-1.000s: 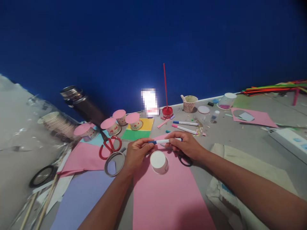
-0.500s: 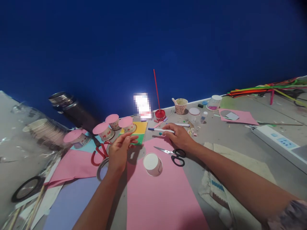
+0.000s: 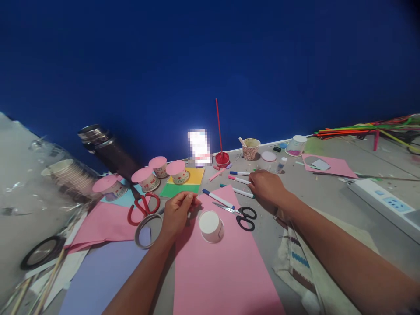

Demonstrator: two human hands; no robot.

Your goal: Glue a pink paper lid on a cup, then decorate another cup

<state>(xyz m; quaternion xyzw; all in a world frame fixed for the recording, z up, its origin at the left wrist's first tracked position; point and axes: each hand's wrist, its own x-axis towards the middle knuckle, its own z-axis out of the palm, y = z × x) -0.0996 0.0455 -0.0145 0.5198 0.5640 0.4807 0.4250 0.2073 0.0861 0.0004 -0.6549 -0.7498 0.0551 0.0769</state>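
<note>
Loosely curled, my left hand looks empty, while my right hand covers the end of a pink-capped marker, grip hidden; between them an upturned paper cup stands on pink paper, probably rim-down for steadiness, and beyond, a patterned cup holds a pale stick, a red dish a tall rod.

"Where does the head view look from?"

"From the person's head, forward and down over the table."

"What does it face?"

"The wall, which fills the upper half; the table spreads across the lower."

"How near is it?"

"Close above the left hand and right hand. The left forearm enters at the bottom edge, the right forearm at the lower right."
</note>
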